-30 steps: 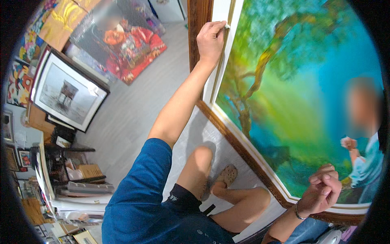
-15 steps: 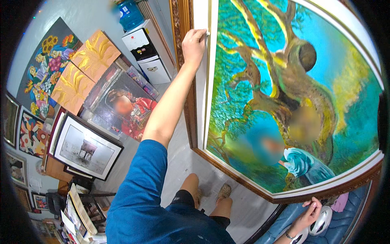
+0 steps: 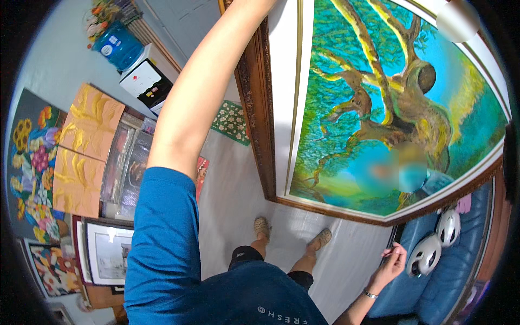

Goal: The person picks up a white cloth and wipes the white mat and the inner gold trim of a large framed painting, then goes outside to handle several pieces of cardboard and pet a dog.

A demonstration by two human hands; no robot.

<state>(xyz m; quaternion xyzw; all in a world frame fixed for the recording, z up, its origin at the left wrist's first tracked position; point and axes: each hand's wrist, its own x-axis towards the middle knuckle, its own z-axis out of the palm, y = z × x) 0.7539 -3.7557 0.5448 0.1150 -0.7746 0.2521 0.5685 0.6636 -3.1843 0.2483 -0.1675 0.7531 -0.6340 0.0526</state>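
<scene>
A large framed painting [image 3: 362, 105] of a gnarled tree fills the upper right. Its carved brown frame [image 3: 253, 116] surrounds a white inner border [image 3: 283, 81]. My left arm stretches up beside the frame's left side. At the top edge, my left hand [image 3: 264, 3] is mostly cut off beside the frame, with its fingers out of sight. Below the frame's lower edge and apart from it, my right hand [image 3: 394, 264] hangs with loosely bent fingers and nothing visible in them. A metal band circles that wrist.
To the right, a blue sofa [image 3: 449, 287] bears two white helmets [image 3: 425, 255]. At the left are a water dispenser [image 3: 145, 81], gold relief panels [image 3: 80, 181], a flower painting [image 3: 38, 157] and several other framed pictures. A patterned green mat [image 3: 231, 123] lies on the grey floor.
My left hand, earlier pinching something small and white against the inner border, has moved up out of most of the view. My right hand has come away from the frame's lower edge.
</scene>
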